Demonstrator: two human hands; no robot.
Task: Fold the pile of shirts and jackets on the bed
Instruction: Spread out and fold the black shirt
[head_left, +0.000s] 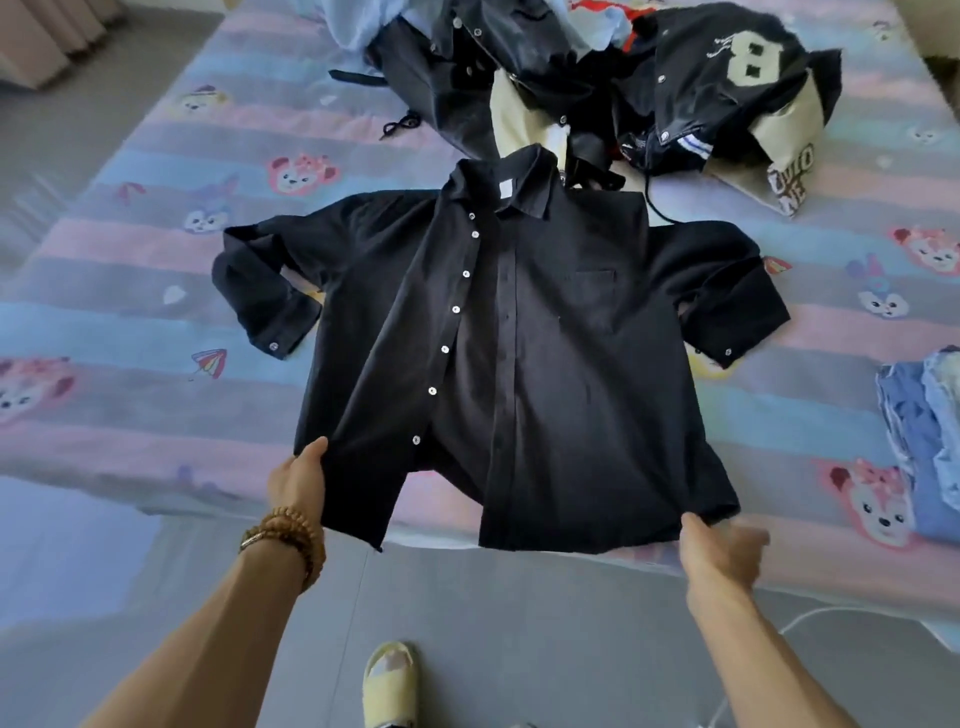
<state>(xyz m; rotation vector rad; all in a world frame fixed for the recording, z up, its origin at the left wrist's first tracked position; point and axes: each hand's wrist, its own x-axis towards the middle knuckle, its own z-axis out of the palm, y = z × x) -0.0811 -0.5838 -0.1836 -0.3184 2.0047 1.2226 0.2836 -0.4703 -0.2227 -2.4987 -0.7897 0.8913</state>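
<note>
Head view, left hand (297, 480) and right hand (719, 551) gripping black shirt (545, 338) hem (unbuttoned)

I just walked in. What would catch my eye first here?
A black button-up shirt spread open in the middle of the cartoon-print bedsheet, with the left hand and right hand gripping its bottom hem. Behind it sits a heap of dark jackets, one bearing a big "8".
</note>
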